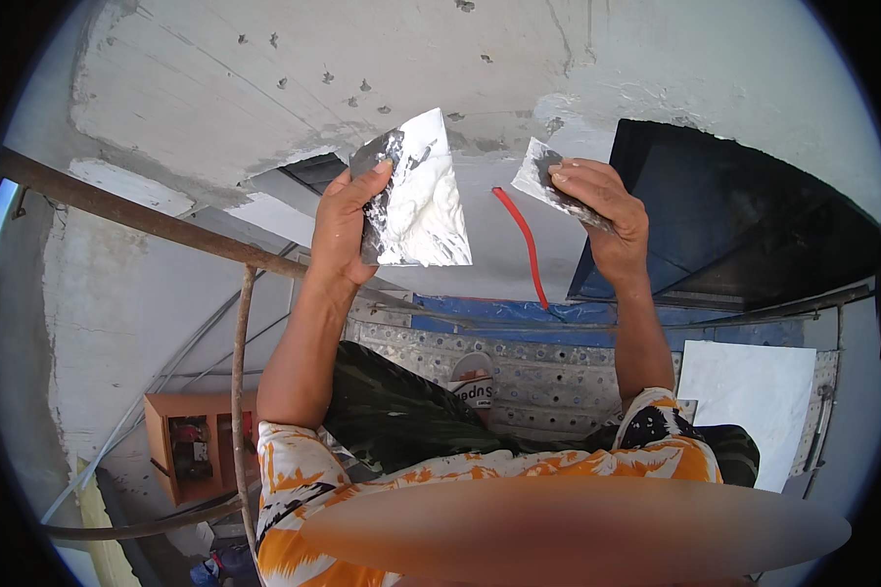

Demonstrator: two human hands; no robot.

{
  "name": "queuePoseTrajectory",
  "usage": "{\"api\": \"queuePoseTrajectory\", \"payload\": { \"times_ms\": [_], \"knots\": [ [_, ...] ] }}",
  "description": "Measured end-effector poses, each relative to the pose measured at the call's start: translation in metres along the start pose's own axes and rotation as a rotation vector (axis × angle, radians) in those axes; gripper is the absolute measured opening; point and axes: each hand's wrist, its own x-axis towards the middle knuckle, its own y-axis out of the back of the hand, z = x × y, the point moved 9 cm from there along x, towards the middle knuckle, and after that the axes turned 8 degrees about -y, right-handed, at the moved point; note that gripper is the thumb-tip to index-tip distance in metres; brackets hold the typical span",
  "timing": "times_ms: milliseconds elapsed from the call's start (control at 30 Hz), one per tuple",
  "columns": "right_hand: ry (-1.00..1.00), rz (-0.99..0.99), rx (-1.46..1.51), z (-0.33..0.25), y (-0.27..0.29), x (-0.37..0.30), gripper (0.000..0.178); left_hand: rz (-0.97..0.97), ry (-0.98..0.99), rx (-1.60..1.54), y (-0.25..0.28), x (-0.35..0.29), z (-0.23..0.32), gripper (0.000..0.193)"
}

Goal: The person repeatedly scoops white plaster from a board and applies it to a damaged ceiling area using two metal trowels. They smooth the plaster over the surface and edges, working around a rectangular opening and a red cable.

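My left hand grips a flat, dark metal plate, thumb on its face and fingers behind. Thick white putty is spread over most of that plate. Off to the right, my right hand is closed around a wide scraper blade with white putty along its edge. The two tools are held apart, in front of a grey wall with small chips and patches. Between them, a red flexible tube sticks out from the wall's lower part.
Beneath me is a perforated metal platform, with a white board at its right. A rusty pipe rail and upright pole stand on the left. A dark window opening is at right; an orange-brown box sits lower left.
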Motion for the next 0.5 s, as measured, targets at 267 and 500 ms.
{"api": "queuePoseTrajectory", "payload": {
  "times_ms": [267,500],
  "knots": [
    [0.153,-0.489,-0.631,-0.068,-0.035,0.014,0.036,-0.032,0.007,0.119,-0.011,0.002,-0.015,0.022],
    [0.159,-0.538,-0.642,-0.072,-0.05,0.022,0.04,0.04,-0.13,0.165,-0.023,-0.004,-0.012,0.015]
  ]
}}
